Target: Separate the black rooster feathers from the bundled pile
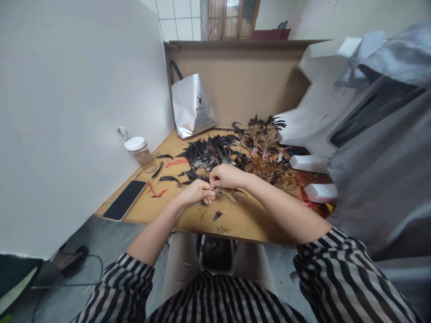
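Above the front of the table, my left hand (pixel 198 192) and my right hand (pixel 228 176) meet with fingertips pinched together. Whatever lies between the fingers is too small and hidden to make out. Just beyond them spreads a heap of black feathers (pixel 210 152). Bundles of brown feathers (pixel 266 137) lie behind and to the right, some with pink-red ties near their bases. Close to my right wrist a few pale brown feathers (pixel 232 194) rest on the wood. A small dark feather tuft (pixel 217 215) is on the table in front of my hands.
A phone (pixel 125 200) lies at the table's left edge, near a white-lidded jar (pixel 138 151). Red strips (pixel 156 192) are scattered beside it. A silver bag (pixel 193 107) leans at the back. White machine-like pieces (pixel 323 103) and grey cloth (pixel 387 179) crowd the right.
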